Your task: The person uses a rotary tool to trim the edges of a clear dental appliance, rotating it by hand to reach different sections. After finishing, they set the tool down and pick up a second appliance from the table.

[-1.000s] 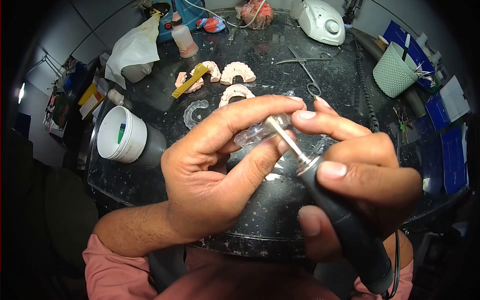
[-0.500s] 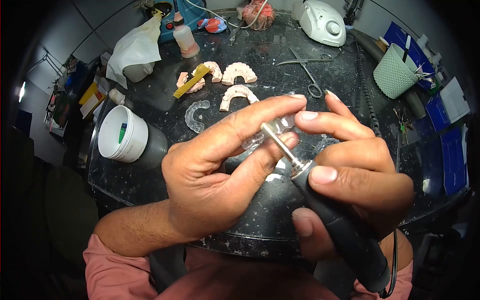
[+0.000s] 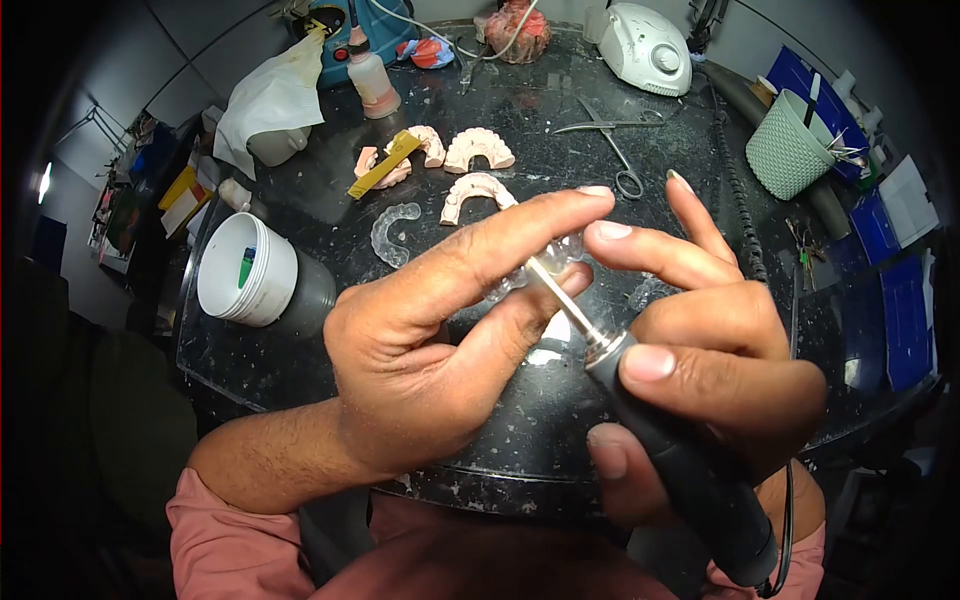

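Note:
Between its thumb and index finger, my left hand (image 3: 430, 340) pinches a clear plastic dental tray (image 3: 565, 250). My right hand (image 3: 720, 370) is wrapped round a black rotary handpiece (image 3: 690, 470), whose metal shaft points up and left. The shaft's light-coloured tip is at the tray, beside my left index finger; whether it touches cannot be made out. My right index fingertip is near the tray's right end. Another clear tray (image 3: 390, 235) lies on the black table behind my left hand, near a pale dental model (image 3: 475, 195).
More models (image 3: 478, 150) and a yellow strip (image 3: 385, 165) lie farther back. Scissors (image 3: 615, 150) rest at back right, below a white control box (image 3: 645, 50). A white tub (image 3: 247, 270) stands left, a woven basket (image 3: 790, 145) right. A bottle (image 3: 372, 80) stands at the back.
The handpiece and its tip have shifted slightly down relative to the tray. My right little finger has spread a little farther right, and the tray has tilted slightly.

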{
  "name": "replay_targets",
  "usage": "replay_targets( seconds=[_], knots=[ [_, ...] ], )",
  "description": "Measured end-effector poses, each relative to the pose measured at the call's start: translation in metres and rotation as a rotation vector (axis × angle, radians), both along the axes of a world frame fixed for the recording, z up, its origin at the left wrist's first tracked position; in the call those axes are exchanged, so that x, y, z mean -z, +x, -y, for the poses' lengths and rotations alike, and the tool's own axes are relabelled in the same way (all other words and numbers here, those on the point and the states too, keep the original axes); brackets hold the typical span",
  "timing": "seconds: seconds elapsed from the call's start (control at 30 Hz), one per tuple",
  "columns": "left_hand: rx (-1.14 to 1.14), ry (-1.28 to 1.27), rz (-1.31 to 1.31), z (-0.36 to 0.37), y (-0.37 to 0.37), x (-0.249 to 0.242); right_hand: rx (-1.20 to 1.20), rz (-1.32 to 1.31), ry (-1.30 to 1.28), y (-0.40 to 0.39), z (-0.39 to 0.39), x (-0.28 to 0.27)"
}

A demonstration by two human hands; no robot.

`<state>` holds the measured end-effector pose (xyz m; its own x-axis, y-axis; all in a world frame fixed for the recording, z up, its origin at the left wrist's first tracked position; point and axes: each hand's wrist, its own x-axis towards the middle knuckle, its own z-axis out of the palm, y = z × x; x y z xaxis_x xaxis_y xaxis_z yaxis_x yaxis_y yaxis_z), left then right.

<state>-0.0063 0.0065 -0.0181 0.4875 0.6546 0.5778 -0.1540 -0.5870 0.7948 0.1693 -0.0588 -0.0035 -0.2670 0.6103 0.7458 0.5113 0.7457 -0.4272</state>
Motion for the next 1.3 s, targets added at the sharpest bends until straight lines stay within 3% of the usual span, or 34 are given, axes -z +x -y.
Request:
replay_targets(
  seconds=[0.63, 1.3],
  knots=[
    [-0.038, 0.006, -0.023, 0.002, -0.001, -0.003, -0.032, 0.066, 0.0, 0.003, 0.0, -0.002],
    [-0.071, -0.15, -0.061, 0.01, 0.001, -0.008, -0.007, 0.011, 0.01, 0.0, 0.0, -0.001]
  ],
)
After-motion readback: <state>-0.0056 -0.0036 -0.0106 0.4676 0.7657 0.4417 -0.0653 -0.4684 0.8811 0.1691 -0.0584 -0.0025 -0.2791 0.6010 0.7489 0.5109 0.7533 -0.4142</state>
